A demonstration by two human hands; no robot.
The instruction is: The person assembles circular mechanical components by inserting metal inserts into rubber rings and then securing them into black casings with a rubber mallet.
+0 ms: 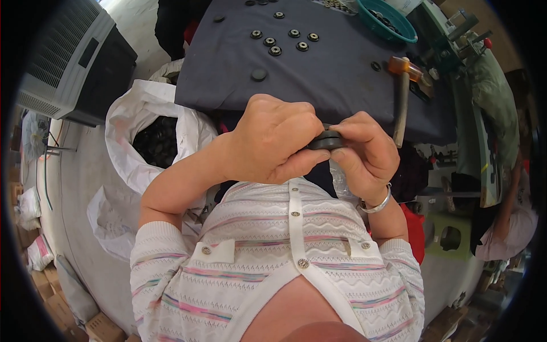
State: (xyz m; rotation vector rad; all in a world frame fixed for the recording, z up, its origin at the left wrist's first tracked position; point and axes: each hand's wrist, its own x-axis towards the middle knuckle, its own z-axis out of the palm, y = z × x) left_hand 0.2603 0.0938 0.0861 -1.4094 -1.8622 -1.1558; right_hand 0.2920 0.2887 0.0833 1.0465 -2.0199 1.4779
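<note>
Between both hands, just in front of the table's near edge, is a small round black piece [323, 141] with a groove around its side; it looks like rubber. My left hand [276, 137] is closed, pinching it from the left between thumb and curled fingers. From the other side, the thumb and fingertips of my right hand [367, 151] press on it. Fingers cover part of its rim. Beyond the hands, a plain black disc [258, 74] lies on the dark cloth of the table [222, 71]. Farther back sit several black discs with metal ring centres [275, 51].
A hammer with an amber head [405, 68] lies at the table's right, near a small black ring [375, 66]. Behind stands a teal basin [387, 25] of dark parts. At left are an open white sack [122, 117] of black pieces and an air cooler [71, 54]. Another person [507, 236] is at right.
</note>
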